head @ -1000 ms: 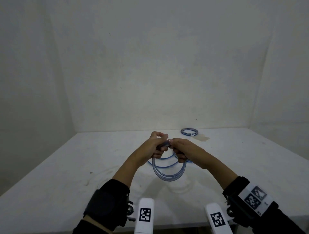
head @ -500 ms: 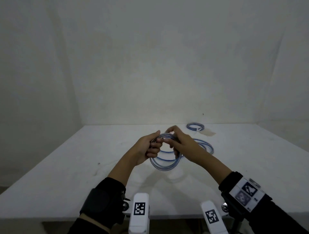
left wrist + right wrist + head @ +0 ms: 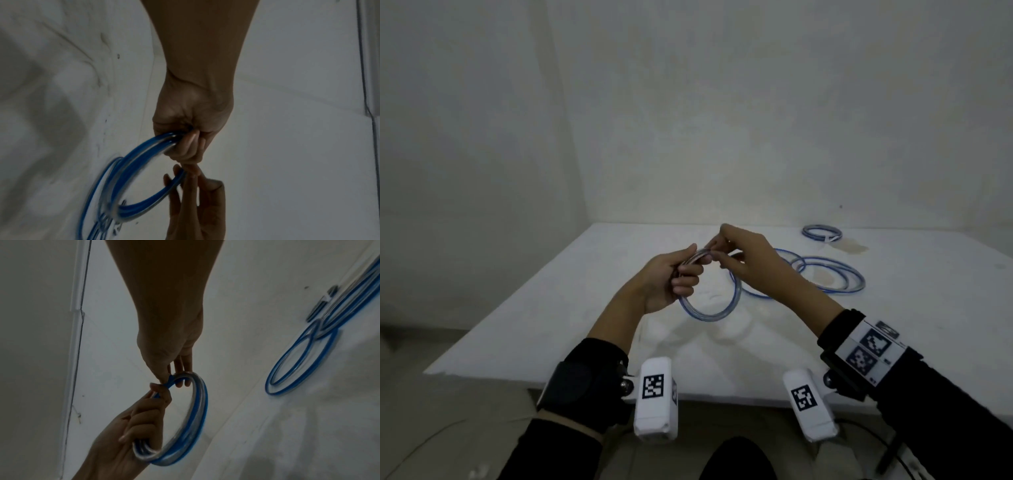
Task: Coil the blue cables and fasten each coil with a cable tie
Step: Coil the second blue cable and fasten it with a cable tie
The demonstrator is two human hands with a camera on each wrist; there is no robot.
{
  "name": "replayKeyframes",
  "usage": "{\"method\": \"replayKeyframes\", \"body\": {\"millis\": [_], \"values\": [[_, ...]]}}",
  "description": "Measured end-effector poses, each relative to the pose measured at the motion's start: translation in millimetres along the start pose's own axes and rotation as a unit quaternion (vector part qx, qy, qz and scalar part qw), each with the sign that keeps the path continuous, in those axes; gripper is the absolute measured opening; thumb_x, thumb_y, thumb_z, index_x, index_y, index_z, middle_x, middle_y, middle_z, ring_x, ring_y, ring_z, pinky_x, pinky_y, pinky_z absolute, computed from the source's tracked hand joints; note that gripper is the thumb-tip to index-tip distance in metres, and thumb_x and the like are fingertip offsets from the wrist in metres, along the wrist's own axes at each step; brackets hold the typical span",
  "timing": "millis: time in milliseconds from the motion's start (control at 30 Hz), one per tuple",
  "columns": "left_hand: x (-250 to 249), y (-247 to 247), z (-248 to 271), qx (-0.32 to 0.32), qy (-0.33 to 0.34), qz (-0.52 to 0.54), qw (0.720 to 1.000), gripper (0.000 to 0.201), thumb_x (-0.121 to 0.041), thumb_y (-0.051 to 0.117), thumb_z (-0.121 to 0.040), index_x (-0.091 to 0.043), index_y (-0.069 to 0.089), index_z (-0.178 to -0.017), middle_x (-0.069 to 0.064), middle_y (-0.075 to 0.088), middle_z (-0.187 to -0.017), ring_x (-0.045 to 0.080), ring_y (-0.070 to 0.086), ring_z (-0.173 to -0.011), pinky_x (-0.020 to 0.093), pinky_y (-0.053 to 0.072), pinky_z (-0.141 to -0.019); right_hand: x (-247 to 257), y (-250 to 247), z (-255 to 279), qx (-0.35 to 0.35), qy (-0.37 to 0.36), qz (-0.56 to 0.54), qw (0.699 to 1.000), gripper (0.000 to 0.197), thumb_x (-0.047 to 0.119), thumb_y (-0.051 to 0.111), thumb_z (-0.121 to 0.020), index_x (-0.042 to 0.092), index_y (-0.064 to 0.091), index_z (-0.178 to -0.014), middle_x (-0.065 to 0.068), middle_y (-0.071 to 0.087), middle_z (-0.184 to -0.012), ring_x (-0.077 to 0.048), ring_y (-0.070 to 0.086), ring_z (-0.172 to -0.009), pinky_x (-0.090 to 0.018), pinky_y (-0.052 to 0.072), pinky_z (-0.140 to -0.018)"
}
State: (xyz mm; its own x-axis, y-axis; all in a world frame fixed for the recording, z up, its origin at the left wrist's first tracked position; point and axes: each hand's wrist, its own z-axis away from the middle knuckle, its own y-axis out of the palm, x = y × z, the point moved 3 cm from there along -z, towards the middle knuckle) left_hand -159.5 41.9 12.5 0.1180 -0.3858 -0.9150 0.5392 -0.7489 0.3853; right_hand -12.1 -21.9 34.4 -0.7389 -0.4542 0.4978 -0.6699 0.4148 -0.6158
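Note:
A blue cable coil [image 3: 709,310] hangs in the air above the white table [image 3: 551,308]. My left hand [image 3: 676,279] grips its bundled strands at the left side, fingers curled round them [image 3: 185,146]. My right hand [image 3: 736,255] pinches the cable at the top of the coil [image 3: 168,379], close against the left fingers. The coil [image 3: 195,418] shows several turns. More of the blue cable lies in loose loops [image 3: 825,277] on the table to the right [image 3: 298,361]. A finished coil with a white tie [image 3: 822,233] lies at the far right back.
The table stands in a corner of pale walls. A brownish stain [image 3: 854,247] marks the surface near the far coil. Table's front edge [image 3: 688,387] is close to my wrists; floor and a dark cord [image 3: 873,435] lie below.
Both hands have risen slightly and shifted left in view; the right hand now pinches at the coil's top. The loose loops on the table have come into view at right.

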Motion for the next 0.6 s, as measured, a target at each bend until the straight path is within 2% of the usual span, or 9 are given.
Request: {"method": "replayKeyframes", "body": {"millis": [67,133,200,267,367,467,533,600], "values": [[-4,-12,11,0.021,-0.026,0.032,0.999,0.029,-0.029,0.036,-0.098,-0.008,0.054,-0.089,-0.009,0.035,-0.052,0.002,0.031,-0.038,0.013,0.029,-0.037,6,11,-8,0.025,0.016,-0.023,0.999,0.010,0.010,0.061,-0.093,0.008,0.053,-0.085,0.001,0.068,-0.095,-0.010,0.066,-0.079,-0.030,0.059,-0.070],[-7,-21,23,0.046,-0.046,0.077,0.995,0.023,-0.026,0.037,-0.096,-0.010,0.052,-0.088,-0.008,0.039,-0.053,0.003,0.033,-0.038,0.012,0.035,-0.038,13,21,-15,0.046,0.025,-0.048,0.997,0.011,0.009,0.060,-0.093,0.005,0.053,-0.086,0.001,0.069,-0.095,-0.012,0.067,-0.078,-0.030,0.060,-0.072],[-9,-31,32,0.055,-0.045,0.093,0.993,0.021,-0.026,0.038,-0.095,-0.011,0.050,-0.087,-0.009,0.036,-0.050,0.005,0.021,-0.038,0.012,0.029,-0.034,21,30,-21,0.053,0.029,-0.076,0.995,0.011,0.008,0.060,-0.093,0.001,0.053,-0.087,0.000,0.070,-0.095,-0.015,0.068,-0.079,-0.028,0.059,-0.074],[-10,-41,38,0.031,-0.029,0.063,0.997,0.021,-0.027,0.038,-0.095,-0.013,0.049,-0.084,-0.009,0.031,-0.049,0.007,0.013,-0.041,0.014,0.019,-0.034,26,38,-27,0.053,0.039,-0.100,0.993,0.013,0.010,0.063,-0.091,0.000,0.055,-0.088,0.000,0.072,-0.095,-0.015,0.069,-0.082,-0.023,0.057,-0.075],[-12,-58,46,-0.033,0.002,0.002,0.999,0.026,-0.029,0.038,-0.098,-0.015,0.049,-0.079,-0.010,0.028,-0.050,0.006,0.017,-0.037,0.015,0.015,-0.036,22,54,-31,0.039,0.080,-0.125,0.988,0.015,0.021,0.066,-0.091,0.007,0.062,-0.094,0.002,0.072,-0.099,-0.010,0.070,-0.086,-0.018,0.053,-0.075],[-17,-77,54,-0.091,0.042,-0.009,0.995,0.028,-0.029,0.037,-0.100,-0.015,0.048,-0.079,-0.010,0.028,-0.050,0.003,0.021,-0.034,0.015,0.015,-0.036,0,68,-28,0.003,0.199,-0.156,0.967,0.011,0.016,0.058,-0.094,0.009,0.057,-0.103,-0.009,0.064,-0.102,-0.020,0.067,-0.078,-0.028,0.055,-0.072],[-22,-87,58,-0.123,0.071,-0.006,0.990,0.028,-0.028,0.036,-0.100,-0.014,0.047,-0.078,-0.010,0.029,-0.049,0.002,0.021,-0.034,0.016,0.015,-0.036,-16,77,-22,0.057,0.236,-0.103,0.965,0.008,0.006,0.056,-0.091,0.010,0.057,-0.098,-0.011,0.063,-0.099,-0.020,0.063,-0.075,-0.031,0.053,-0.068],[-26,-92,60,-0.143,0.095,-0.005,0.985,0.029,-0.028,0.036,-0.101,-0.014,0.047,-0.077,-0.010,0.029,-0.049,0.002,0.021,-0.034,0.016,0.014,-0.037,-22,92,-17,0.180,0.179,-0.015,0.967,0.020,-0.002,0.057,-0.085,0.015,0.064,-0.094,-0.007,0.068,-0.105,-0.014,0.061,-0.084,-0.027,0.050,-0.074]]}}
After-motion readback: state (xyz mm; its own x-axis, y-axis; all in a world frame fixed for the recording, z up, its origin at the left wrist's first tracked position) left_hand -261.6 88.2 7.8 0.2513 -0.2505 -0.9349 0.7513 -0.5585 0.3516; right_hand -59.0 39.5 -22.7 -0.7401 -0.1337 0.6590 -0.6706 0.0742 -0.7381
